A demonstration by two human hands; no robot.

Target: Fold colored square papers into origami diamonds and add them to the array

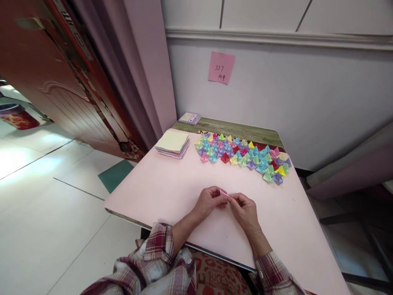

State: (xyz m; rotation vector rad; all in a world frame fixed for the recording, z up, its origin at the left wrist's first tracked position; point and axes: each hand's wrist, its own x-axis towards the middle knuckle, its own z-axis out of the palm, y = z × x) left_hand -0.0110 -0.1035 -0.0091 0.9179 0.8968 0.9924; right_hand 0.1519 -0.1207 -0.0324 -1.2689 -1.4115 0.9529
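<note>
My left hand and my right hand meet over the pink table, fingers pinched together on a small pink folded paper between them. Beyond the hands lies a spread of several folded paper shapes in many colours, laid close together. A stack of square coloured paper sheets with a pale yellow sheet on top sits at the far left of the table.
A small pack of paper lies on the wooden strip at the table's far edge. A pink note is stuck on the white wall. A pink curtain and a red-brown door stand to the left, above white floor tiles.
</note>
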